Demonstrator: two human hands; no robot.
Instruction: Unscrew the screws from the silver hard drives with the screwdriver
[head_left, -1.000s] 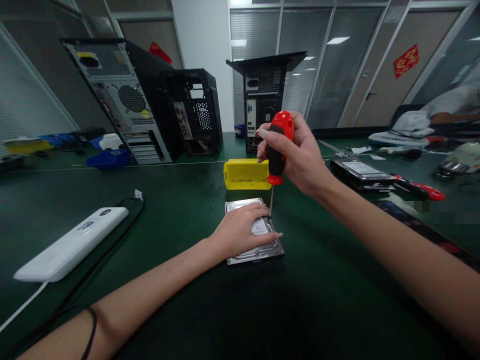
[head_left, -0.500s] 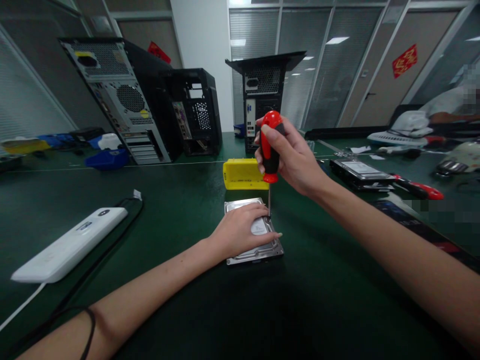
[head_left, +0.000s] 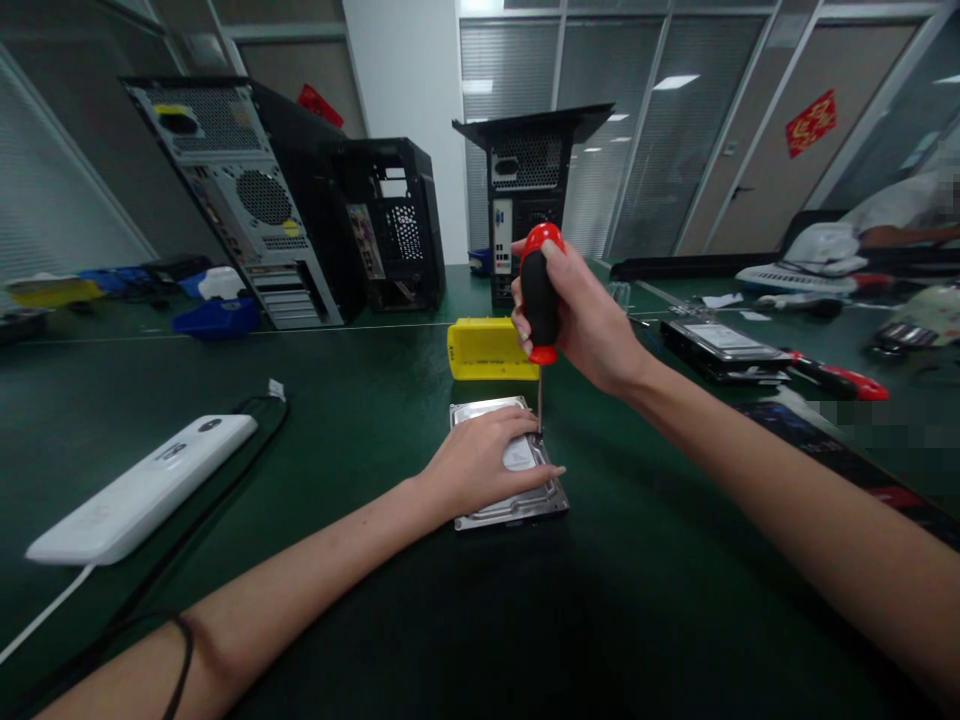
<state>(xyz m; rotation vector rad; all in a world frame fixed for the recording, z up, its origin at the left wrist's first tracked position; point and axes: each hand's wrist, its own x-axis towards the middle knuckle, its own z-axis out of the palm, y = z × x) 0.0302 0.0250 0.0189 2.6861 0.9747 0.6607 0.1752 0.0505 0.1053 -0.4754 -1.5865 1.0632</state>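
Note:
A silver hard drive (head_left: 517, 512) lies flat on the green table. My left hand (head_left: 484, 458) rests across it, thumb along the near part and fingers over the far part, gripping it against the table. In my right hand (head_left: 574, 300) is a red and black screwdriver (head_left: 540, 310), held upright with its handle in the closed fingers. Its thin shaft points down to the drive's right edge, beside my left fingertips; the tip's exact contact is too small to tell. Just behind the drive stands a yellow bin (head_left: 491, 350).
Computer cases (head_left: 300, 180) stand at the back left, another (head_left: 525, 165) behind the yellow bin. A white power strip (head_left: 142, 490) with cables is at left. More drives (head_left: 724, 345) and a red-black tool (head_left: 840, 378) lie right. A person's arm (head_left: 907, 235) shows far right.
The screwdriver handle has turned in my right hand, showing its black side, and my thumb has shifted up on it. My left hand and the drive stay in place.

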